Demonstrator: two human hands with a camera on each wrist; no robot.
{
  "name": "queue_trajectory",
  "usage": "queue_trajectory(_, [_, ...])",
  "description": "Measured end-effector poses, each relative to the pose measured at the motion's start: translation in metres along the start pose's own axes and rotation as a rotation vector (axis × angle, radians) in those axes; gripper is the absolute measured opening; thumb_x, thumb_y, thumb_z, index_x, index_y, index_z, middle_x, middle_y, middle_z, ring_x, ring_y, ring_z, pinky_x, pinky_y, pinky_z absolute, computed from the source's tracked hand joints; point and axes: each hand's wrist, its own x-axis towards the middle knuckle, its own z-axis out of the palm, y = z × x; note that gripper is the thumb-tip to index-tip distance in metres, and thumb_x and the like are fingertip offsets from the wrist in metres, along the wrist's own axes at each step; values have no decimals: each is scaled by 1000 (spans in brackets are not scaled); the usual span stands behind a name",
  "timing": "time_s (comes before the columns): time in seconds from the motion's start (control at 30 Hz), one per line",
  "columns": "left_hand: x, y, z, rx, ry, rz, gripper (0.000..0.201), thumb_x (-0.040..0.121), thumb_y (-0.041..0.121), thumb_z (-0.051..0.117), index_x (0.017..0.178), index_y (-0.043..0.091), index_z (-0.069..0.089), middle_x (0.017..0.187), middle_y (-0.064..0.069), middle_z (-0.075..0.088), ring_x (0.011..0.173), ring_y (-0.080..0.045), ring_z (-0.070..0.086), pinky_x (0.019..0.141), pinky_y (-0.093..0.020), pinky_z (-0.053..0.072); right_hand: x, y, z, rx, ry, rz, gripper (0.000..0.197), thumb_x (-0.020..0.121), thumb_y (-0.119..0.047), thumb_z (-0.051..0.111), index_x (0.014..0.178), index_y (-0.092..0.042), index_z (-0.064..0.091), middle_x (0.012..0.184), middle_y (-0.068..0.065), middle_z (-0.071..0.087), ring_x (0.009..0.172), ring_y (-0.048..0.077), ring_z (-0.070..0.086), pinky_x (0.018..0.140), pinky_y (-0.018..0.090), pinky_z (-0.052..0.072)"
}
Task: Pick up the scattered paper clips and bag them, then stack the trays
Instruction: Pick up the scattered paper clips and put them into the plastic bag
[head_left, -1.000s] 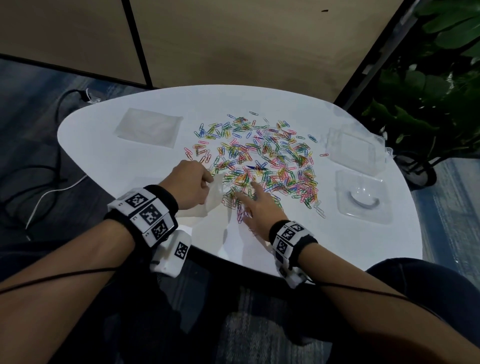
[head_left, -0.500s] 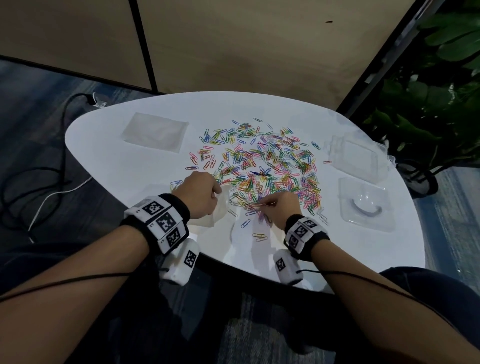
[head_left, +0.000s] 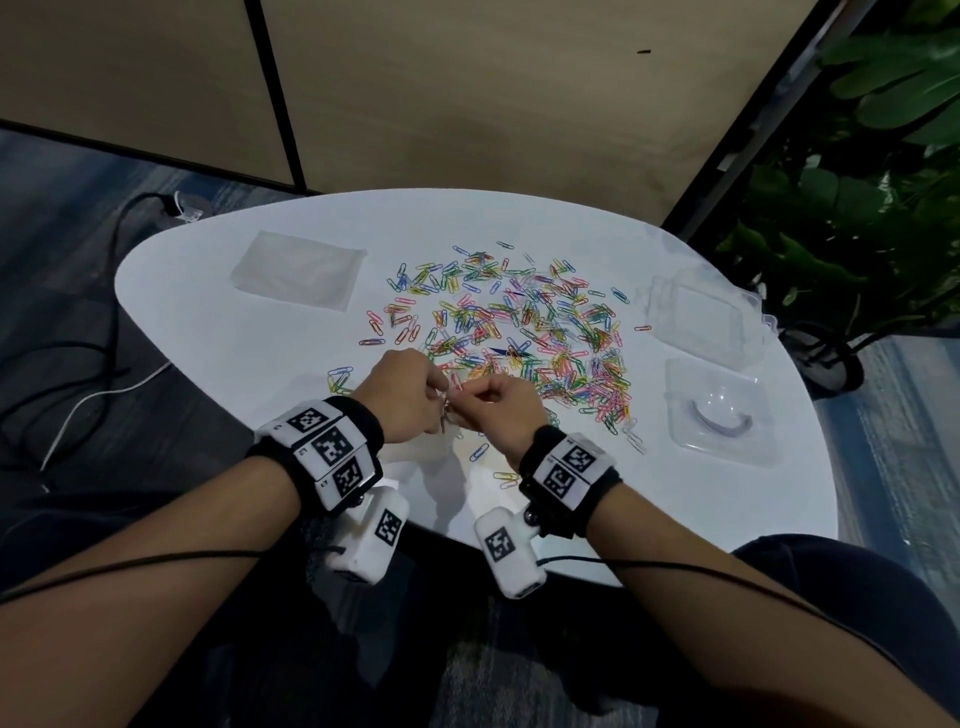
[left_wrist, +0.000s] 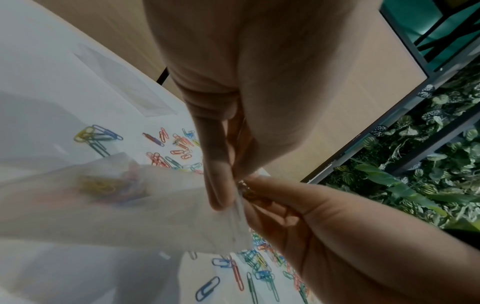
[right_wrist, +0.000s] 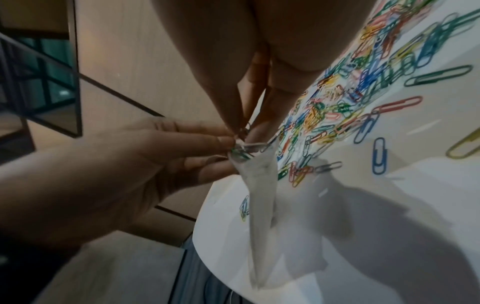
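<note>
Several coloured paper clips (head_left: 519, 322) lie scattered across the middle of the white table (head_left: 208, 338). My left hand (head_left: 440, 404) pinches the mouth of a small translucent plastic bag (left_wrist: 145, 207), which hangs just above the table's near edge with some clips (left_wrist: 103, 186) inside. My right hand (head_left: 466, 401) touches the left one and pinches a few paper clips (right_wrist: 242, 131) right at the bag's mouth (right_wrist: 249, 148). Two clear plastic trays stand at the right, one farther back (head_left: 701, 317) and one nearer (head_left: 722, 410).
A flat stack of spare clear bags (head_left: 298, 270) lies at the table's back left. A few stray clips (head_left: 340, 376) lie left of my hands and others (head_left: 506, 475) by the near edge. Plants (head_left: 857, 234) crowd the right side; cables (head_left: 78, 364) run on the floor at left.
My right hand closed on clips at the pile's near edge and moved left to the bag. My left hand raised the bag's mouth to meet it.
</note>
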Motion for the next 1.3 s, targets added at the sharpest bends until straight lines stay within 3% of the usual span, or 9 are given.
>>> queue_trajectory(0.2, [4, -3, 0, -61, 16, -3, 27, 90, -1, 61, 114, 3, 72, 85, -14, 77, 75, -22, 77, 84, -37, 63, -2, -10, -1, -681, -138, -206, 16, 86, -16, 65, 96, -12, 77, 89, 7, 74, 81, 21, 66, 71, 25, 51])
queue_trajectory(0.37, [4, -3, -1, -50, 33, -4, 30, 92, 1, 58, 119, 4, 69, 85, -11, 75, 75, -22, 77, 88, -35, 60, -3, -30, -16, -685, -128, -248, 19, 86, -17, 68, 103, -16, 78, 100, 1, 76, 88, 11, 68, 80, 18, 49])
queue_trajectory(0.5, [3, -1, -3, -38, 32, 8, 31, 95, 2, 54, 122, 1, 68, 103, -16, 72, 78, -28, 77, 85, -33, 60, 10, -33, -51, -624, 6, -195, 20, 85, -15, 69, 103, -17, 77, 104, 1, 75, 92, 14, 69, 91, 31, 56])
queue_trajectory(0.63, [4, -3, -7, -27, 46, 6, 30, 93, 2, 57, 121, 1, 68, 92, -13, 74, 78, -26, 77, 88, -33, 60, 20, -4, -81, -1168, -63, 143, 72, 79, -29, 78, 142, -15, 46, 144, 11, 47, 128, 28, 50, 104, 36, 44])
queue_trajectory(0.73, [4, -2, -12, -45, 51, 3, 30, 92, 2, 58, 120, 1, 68, 90, -13, 75, 79, -26, 77, 89, -35, 60, 20, 25, -69, -1237, -65, 86, 88, 77, -35, 78, 150, -23, 30, 152, 13, 29, 135, 35, 39, 107, 46, 43])
queue_trajectory(0.87, [2, 4, -24, -125, 75, 25, 29, 91, -1, 59, 116, 1, 71, 91, -10, 71, 78, -28, 77, 83, -35, 63, 29, 42, -52, -1372, -44, -148, 58, 89, -24, 64, 143, -25, 42, 145, 12, 36, 132, 36, 39, 106, 45, 44])
queue_trajectory(1.03, [5, 4, -54, -103, 190, 57, 28, 89, 0, 62, 114, 5, 74, 89, -9, 72, 73, -25, 77, 72, -29, 64, 38, 43, -49, -1377, 11, -308, 26, 88, 4, 55, 105, -9, 71, 109, 12, 61, 92, 27, 64, 82, 35, 56])
queue_trajectory(1.17, [0, 6, -49, -62, 153, 73, 27, 89, 1, 59, 111, 9, 73, 88, -10, 75, 71, -23, 76, 52, -13, 53, 37, 31, -56, -1152, 56, -215, 22, 86, 1, 58, 87, -9, 77, 92, 7, 72, 84, 22, 68, 82, 30, 57])
queue_trajectory(1.3, [-1, 12, -31, -72, 68, 73, 30, 92, 3, 58, 119, 9, 69, 87, -12, 77, 64, -21, 76, 70, -22, 60, 39, 23, -79, -721, 153, 43, 5, 78, -15, 79, 82, -15, 80, 83, -2, 74, 78, 16, 70, 81, 26, 57])
